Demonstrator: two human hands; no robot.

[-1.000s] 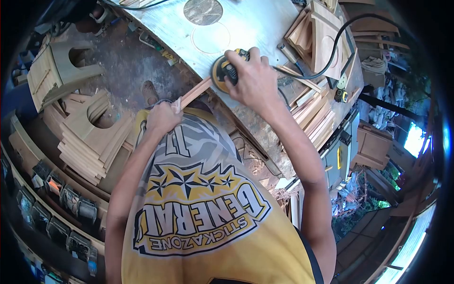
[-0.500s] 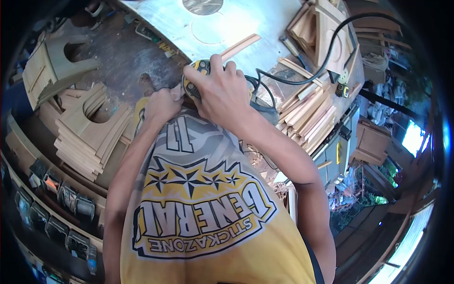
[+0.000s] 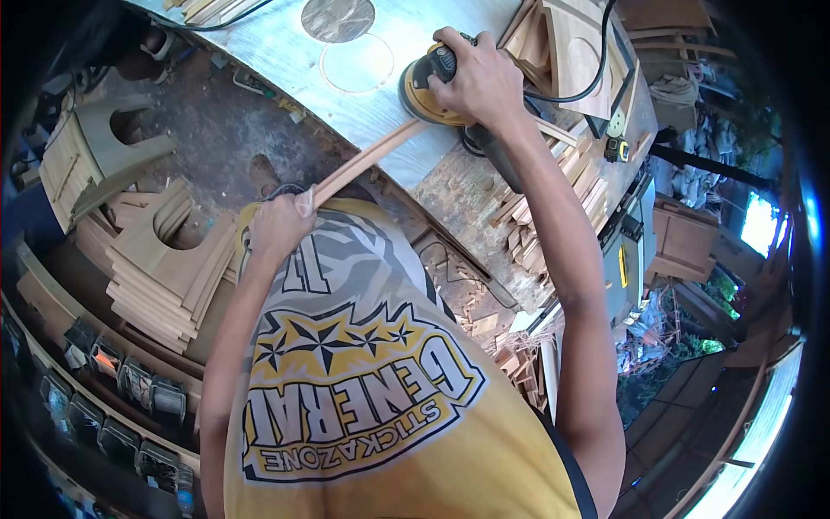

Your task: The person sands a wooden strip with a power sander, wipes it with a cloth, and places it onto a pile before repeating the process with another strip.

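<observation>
My right hand point(image 3: 486, 85) is closed round the top of a yellow and black power sander point(image 3: 430, 85), which rests over the far end of a narrow wooden strip point(image 3: 370, 159). The strip's near end is gripped in my left hand point(image 3: 278, 227), close to my shirt. Whitish wrapping shows on a finger of that hand. Under the sander lies a pale board point(image 3: 285, 54) on the workbench, with a dark round opening and a drawn circle beside it. The sander's underside is hidden.
Curved wooden pieces point(image 3: 143, 277) are stacked at the left. Wood strips point(image 3: 581, 195) and a yellow tape measure point(image 3: 616, 150) lie on the right of the bench. A black cable point(image 3: 596, 76) runs from the top right toward the sander.
The sander and my right hand have moved right and away from my body. More of the strip now shows between my hands, and the view has shifted slightly.
</observation>
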